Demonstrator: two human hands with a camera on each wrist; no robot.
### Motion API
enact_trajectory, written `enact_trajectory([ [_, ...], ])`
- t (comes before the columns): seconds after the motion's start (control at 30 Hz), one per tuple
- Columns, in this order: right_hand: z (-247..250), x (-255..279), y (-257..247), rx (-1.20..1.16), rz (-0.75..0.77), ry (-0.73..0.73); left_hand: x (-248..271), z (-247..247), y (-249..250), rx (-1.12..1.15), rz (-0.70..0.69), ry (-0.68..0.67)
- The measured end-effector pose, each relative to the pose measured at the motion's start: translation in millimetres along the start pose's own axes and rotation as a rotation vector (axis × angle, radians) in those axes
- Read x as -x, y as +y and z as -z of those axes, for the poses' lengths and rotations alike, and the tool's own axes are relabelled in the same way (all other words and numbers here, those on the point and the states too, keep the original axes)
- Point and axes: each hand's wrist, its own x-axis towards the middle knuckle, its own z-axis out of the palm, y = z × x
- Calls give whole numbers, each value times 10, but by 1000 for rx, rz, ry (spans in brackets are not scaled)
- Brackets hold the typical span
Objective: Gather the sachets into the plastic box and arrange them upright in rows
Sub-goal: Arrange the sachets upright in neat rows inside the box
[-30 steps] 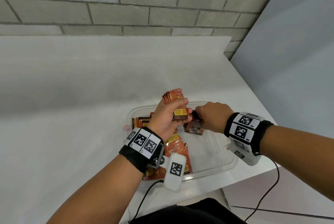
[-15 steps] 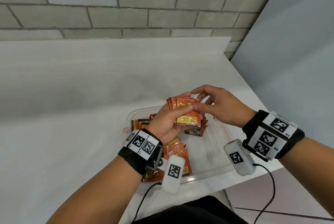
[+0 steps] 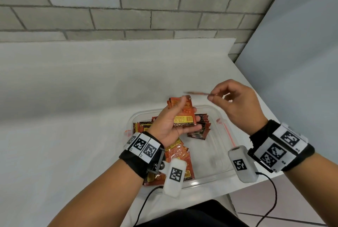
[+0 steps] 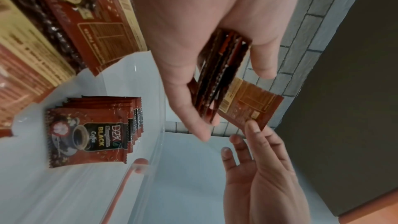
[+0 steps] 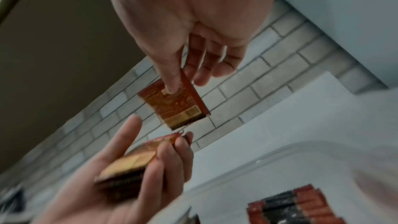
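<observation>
Sachet (image 3: 195,93) pinched by R hand (image 3: 237,106), just above L hand's (image 3: 172,126) stack (image 3: 184,115).

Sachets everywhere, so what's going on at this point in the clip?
A person is sorting coffee sachets over a clear plastic box. The left hand holds a small stack of sachets above the box, while the right hand pinches a single sachet beside it. One upright row already stands in the box; loose sachets remain piled nearer the person.

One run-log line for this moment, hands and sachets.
left hand: grips sachet stack | right hand: pinches single sachet | plastic box: one upright row, loose sachets
</observation>
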Motion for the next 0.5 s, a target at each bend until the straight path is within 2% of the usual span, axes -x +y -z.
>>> enact_trajectory([
  [0.07,-35,81,36,169,132,-179,2,-11,8,53,-26,10],
  [0.17,-87,152,114,305,186,-374,-5,-9,8,88,-67,29],
  [0.23,-83,143,110,269,157,-377,-9,-11,7,88,-78,17],
  [0.3,-63,94,67,214,102,-283,-9,-11,9,73,-78,8],
  [0.37,-51,28,32,256,36,-209,-5,-9,5,50,-76,-3],
  [0.5,-57,-89,-21,279,-184,-318,13,-24,5,10,-63,-41],
])
